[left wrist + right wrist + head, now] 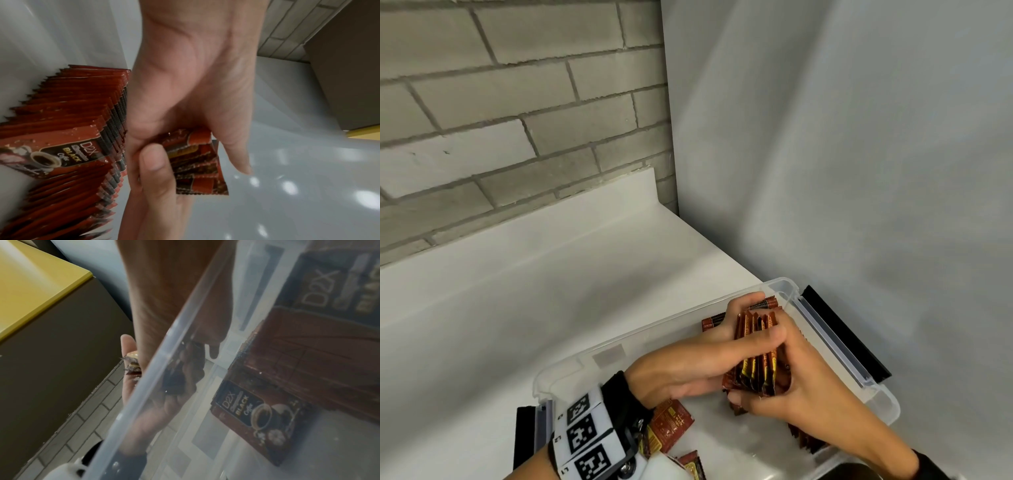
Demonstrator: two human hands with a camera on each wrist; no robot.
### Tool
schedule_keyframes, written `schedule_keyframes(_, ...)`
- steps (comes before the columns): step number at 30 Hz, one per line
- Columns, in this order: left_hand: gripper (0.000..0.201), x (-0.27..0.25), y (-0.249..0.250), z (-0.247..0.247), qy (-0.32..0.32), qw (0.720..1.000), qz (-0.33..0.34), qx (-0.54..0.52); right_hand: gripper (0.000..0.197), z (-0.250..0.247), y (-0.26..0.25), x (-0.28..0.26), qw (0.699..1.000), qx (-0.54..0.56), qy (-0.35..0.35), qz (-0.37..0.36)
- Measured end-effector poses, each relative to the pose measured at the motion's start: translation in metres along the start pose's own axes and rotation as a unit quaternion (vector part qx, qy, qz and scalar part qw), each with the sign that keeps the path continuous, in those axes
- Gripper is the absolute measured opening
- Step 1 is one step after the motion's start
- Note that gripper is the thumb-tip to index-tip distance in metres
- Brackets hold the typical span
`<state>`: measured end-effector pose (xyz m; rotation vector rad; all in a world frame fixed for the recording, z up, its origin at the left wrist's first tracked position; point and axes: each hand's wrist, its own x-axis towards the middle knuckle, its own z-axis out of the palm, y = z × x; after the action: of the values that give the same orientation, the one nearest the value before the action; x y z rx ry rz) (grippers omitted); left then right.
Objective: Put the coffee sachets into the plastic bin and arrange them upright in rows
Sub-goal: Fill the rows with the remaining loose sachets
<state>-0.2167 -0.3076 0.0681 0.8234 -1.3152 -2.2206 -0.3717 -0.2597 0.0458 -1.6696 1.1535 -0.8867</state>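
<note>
**Sachets partly filed, one bundle in hand**

I had both hands closed round one bundle of red-brown foil coffee sachets (756, 353), held over the inside of the clear plastic bin (835, 342); my left hand (709, 356) clamped it from the side, thumb across the packets, and my right hand (801, 387) cupped it from below and behind, fingers curled on its lower edges; neither hand was free.

I judged the work roughly midway; the left wrist view showed a long row of upright sachets (78, 116) standing edge to edge against a bin wall; a shorter standing row (804, 438) sat near the right wall by my right forearm; loose sachets lying flat (671, 425) near my left wrist awaited standing up, as did the bundle itself.

Much was hidden; my hands covered the middle of the bin, so I could not count the rows; the bin's near edge ran out of the head view; the right wrist view looked through the blurred translucent wall, where only one flat printed sachet (255, 417) was readable.
</note>
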Motion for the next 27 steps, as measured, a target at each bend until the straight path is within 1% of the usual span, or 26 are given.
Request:
schedule_keyframes(2, 0.115, -0.001, 0.000, 0.001, 0.009, 1.000, -0.007, -0.010, 0.092, 0.000, 0.001, 0.000, 1.000, -0.018, -0.019, 0.007)
schedule_keyframes(3, 0.111, 0.000, 0.000, 0.003, 0.017, 1.000, -0.014, -0.012, 0.094, 0.000, 0.001, 0.000, 0.999, -0.030, -0.023, 0.007)
schedule_keyframes(4, 0.102, 0.001, 0.000, 0.005, 0.026, 0.999, -0.023, -0.012, 0.093, 0.000, 0.000, 0.000, 0.999, -0.038, -0.020, 0.004)
schedule_keyframes(6, 0.076, 0.003, 0.002, 0.005, 0.044, 0.998, -0.044, -0.024, 0.087, 0.000, -0.001, 0.000, 0.999, -0.038, -0.008, -0.001)
schedule_keyframes(7, 0.067, 0.002, 0.003, 0.006, 0.050, 0.997, -0.053, -0.033, 0.085, -0.001, -0.001, 0.000, 0.999, -0.031, -0.005, 0.000)
schedule_keyframes(8, 0.066, 0.002, 0.003, 0.006, 0.055, 0.996, -0.060, -0.037, 0.084, 0.000, -0.001, 0.000, 1.000, -0.026, -0.007, 0.003)
schedule_keyframes(11, 0.072, 0.002, 0.006, 0.003, 0.071, 0.994, -0.077, -0.035, 0.087, 0.000, -0.002, 0.001, 1.000, -0.017, -0.021, 0.012)
schedule_keyframes(12, 0.069, 0.002, 0.006, 0.001, 0.072, 0.994, -0.079, -0.037, 0.089, 0.000, -0.002, 0.001, 1.000, -0.004, -0.020, 0.014)
schedule_keyframes(14, 0.064, 0.002, 0.006, 0.000, 0.053, 0.995, -0.075, -0.045, 0.088, 0.000, -0.001, 0.002, 1.000, 0.018, -0.007, 0.014)
schedule_keyframes(15, 0.062, 0.002, 0.006, 0.000, 0.047, 0.996, -0.066, -0.045, 0.086, 0.000, -0.001, 0.002, 1.000, 0.016, 0.006, 0.012)
schedule_keyframes(17, 0.070, 0.002, 0.004, -0.001, 0.058, 0.996, -0.053, -0.030, 0.086, 0.000, -0.001, 0.003, 1.000, 0.013, 0.023, 0.004)
schedule_keyframes(19, 0.063, 0.003, 0.002, -0.003, 0.055, 0.997, -0.042, -0.030, 0.093, 0.000, -0.003, 0.004, 0.999, 0.025, 0.020, -0.003)
schedule_keyframes(21, 0.060, 0.004, 0.001, -0.008, 0.060, 0.997, -0.030, -0.036, 0.102, 0.000, -0.005, 0.003, 0.997, 0.068, 0.029, 0.000)
schedule_keyframes(23, 0.064, 0.004, 0.003, -0.011, 0.075, 0.996, -0.005, -0.045, 0.108, -0.001, -0.006, 0.002, 0.990, 0.131, 0.048, 0.020)
schedule_keyframes(27, 0.062, 0.004, 0.008, -0.014, 0.091, 0.994, 0.027, -0.055, 0.098, -0.007, -0.001, 0.005, 0.978, 0.171, 0.106, 0.047)
